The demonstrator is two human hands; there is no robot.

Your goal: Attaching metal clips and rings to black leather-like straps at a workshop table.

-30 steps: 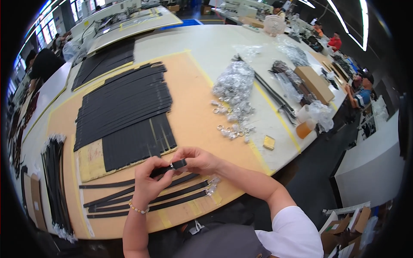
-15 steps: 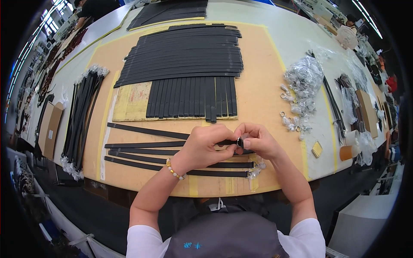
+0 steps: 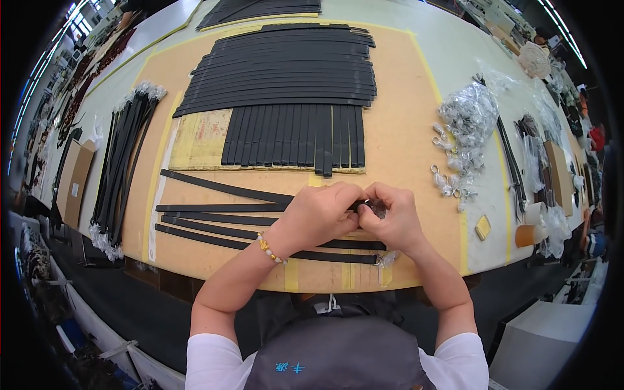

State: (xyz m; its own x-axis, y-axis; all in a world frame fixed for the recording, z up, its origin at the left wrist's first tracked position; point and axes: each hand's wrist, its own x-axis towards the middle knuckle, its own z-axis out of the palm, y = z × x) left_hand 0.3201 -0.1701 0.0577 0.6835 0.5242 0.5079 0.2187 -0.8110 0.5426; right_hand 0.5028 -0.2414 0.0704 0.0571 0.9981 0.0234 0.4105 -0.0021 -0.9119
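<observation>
My left hand (image 3: pixel 318 214) is closed on a black strap (image 3: pixel 227 186), which runs off to the left across the board. At that strap's end, my right hand (image 3: pixel 395 218) pinches a small shiny metal piece (image 3: pixel 369 203) in what looks like clear wrap. The fingertips of both hands meet there and hide most of the joint. Beneath and below the hands lie several more black straps (image 3: pixel 201 240). The lowest of them ends at the right in a metal fitting wrapped in clear plastic (image 3: pixel 388 259).
Beyond my hands, black strips lie in a broad stack (image 3: pixel 279 68), with a shorter upright row (image 3: pixel 279 136) before it. Plastic-wrapped metal hooks (image 3: pixel 468 117) are heaped at the right, near a yellow block (image 3: pixel 482 227) and an amber cup (image 3: pixel 525 235). A strap bundle (image 3: pixel 123 162) lies left.
My fingertips have closed in around the strap's end, covering more of the metal piece. The whole view has shifted slightly, and the table's things sit a little higher.
</observation>
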